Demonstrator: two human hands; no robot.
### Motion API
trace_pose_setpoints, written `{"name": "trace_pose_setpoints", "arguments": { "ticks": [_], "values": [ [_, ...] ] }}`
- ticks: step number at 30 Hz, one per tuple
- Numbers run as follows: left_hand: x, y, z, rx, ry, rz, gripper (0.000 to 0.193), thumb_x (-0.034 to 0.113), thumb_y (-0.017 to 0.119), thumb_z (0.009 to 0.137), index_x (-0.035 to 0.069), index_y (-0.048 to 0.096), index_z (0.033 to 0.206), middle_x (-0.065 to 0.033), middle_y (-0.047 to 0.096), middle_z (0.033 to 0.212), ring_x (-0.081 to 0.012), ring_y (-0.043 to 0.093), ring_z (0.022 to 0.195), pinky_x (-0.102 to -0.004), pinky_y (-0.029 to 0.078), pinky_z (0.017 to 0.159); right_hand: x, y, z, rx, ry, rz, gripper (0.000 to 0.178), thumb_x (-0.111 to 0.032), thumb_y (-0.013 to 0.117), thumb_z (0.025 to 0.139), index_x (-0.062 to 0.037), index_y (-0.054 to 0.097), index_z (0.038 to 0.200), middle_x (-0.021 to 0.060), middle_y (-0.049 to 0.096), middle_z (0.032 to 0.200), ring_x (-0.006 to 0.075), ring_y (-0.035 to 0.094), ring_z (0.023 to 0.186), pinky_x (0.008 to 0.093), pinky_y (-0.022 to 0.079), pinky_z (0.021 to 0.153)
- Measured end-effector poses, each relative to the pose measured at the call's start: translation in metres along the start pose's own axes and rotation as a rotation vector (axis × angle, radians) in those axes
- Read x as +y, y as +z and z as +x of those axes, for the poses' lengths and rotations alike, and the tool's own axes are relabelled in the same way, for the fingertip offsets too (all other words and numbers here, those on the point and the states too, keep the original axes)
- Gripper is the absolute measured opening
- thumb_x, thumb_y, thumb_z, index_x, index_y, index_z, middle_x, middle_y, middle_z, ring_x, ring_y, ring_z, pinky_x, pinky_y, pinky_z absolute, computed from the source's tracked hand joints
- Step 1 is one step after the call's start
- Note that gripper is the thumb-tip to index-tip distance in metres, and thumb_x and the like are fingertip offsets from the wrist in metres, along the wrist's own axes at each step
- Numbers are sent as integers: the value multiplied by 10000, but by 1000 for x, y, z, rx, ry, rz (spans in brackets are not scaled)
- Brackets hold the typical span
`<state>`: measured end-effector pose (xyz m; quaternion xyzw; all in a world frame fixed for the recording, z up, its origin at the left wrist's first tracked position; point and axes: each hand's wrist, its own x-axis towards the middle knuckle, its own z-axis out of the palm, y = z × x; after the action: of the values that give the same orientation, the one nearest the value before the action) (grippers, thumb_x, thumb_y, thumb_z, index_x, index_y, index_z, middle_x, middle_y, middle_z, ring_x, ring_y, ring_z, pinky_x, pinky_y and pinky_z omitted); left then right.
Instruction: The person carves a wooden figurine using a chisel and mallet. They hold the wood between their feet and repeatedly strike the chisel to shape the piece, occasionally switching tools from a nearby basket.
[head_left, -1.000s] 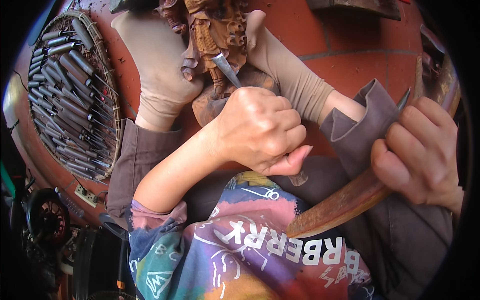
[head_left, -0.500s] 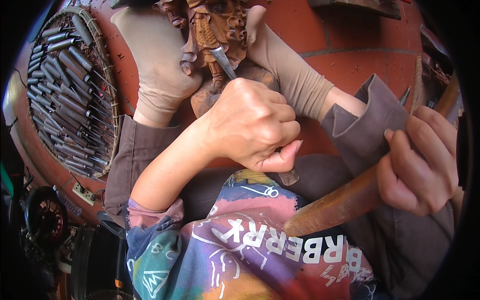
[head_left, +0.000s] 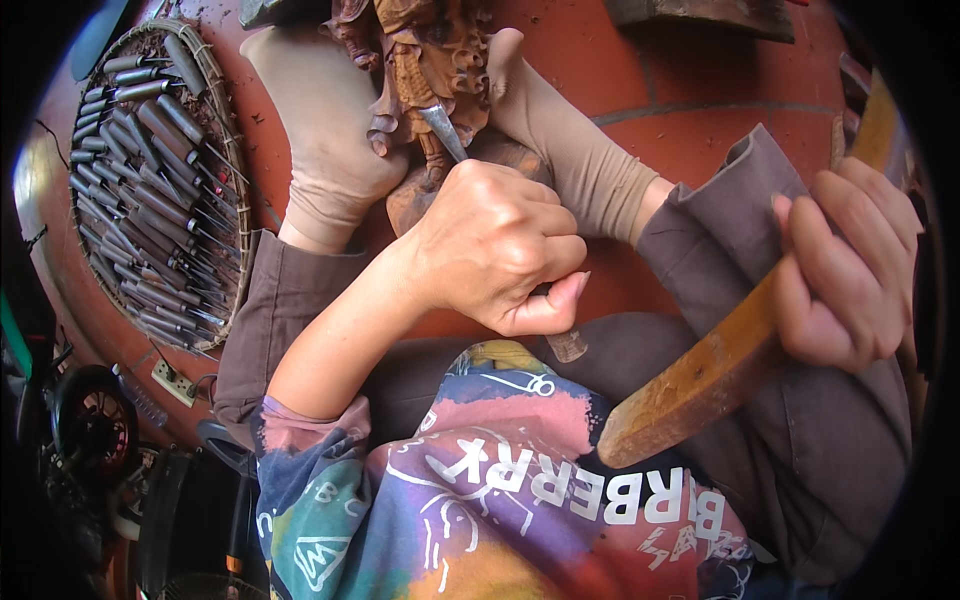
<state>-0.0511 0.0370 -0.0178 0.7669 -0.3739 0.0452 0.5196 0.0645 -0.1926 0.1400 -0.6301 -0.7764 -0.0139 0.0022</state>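
Observation:
My left hand (head_left: 500, 250) is closed in a fist round the handle of a chisel (head_left: 443, 130). The chisel's steel blade points away from me, and its tip lies against the lower part of a reddish-brown wood carving (head_left: 428, 60). Below my fist the butt of the handle sticks out. The carving, a figure in folded robes on a rough base, stands between my socked feet, its top cut off by the picture's edge. At the right, my right hand (head_left: 848, 275) grips a long wooden mallet (head_left: 690, 385), whose blunt end hangs over my lap, apart from the chisel.
To the left lies a round woven basket (head_left: 243, 170) full of dark-handled carving tools (head_left: 165, 195). A power socket (head_left: 173, 382) and a black wheel (head_left: 92, 418) are below it. A dark wooden block (head_left: 705, 18) sits on the red tiled floor at the far right.
My right hand has risen a little, and the mallet's blunt end has shifted slightly right. My left hand stays on the chisel, its tip still at the carving. The view has shifted slightly.

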Motion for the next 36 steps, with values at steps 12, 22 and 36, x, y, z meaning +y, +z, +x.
{"name": "trace_pose_setpoints", "arguments": {
  "ticks": [12, 22, 36],
  "values": [
    [2, -8, 6, 57, -17, -75, 211, 220, 620, 625, 96, 473, 538, -42, 407, 524, -231, 449, 442, -355, 344, 409, 0, 13, -10, 151, -9, -30, 327, 110, 791, 621, 11, 518, 770, 164, 610, 714, 283, 633, 616, 410, 555, 563],
    [0, -13, 10, 60, -22, -114, 172, 197, 638, 600, 75, 523, 563, -52, 462, 536, -244, 469, 442, -348, 364, 418, 5, -1, -13, 46, 48, -27, 307, 100, 786, 662, 16, 520, 792, 169, 614, 728, 296, 641, 661, 427, 564, 572],
    [1, 12, 3, 105, 16, 85, 239, 203, 700, 655, 117, 495, 567, -12, 406, 543, -177, 462, 450, -312, 358, 405, -11, 2, 0, -24, 89, 177, 356, 93, 746, 577, 23, 508, 832, 150, 550, 681, 256, 575, 579, 376, 491, 502]
  ]
}}
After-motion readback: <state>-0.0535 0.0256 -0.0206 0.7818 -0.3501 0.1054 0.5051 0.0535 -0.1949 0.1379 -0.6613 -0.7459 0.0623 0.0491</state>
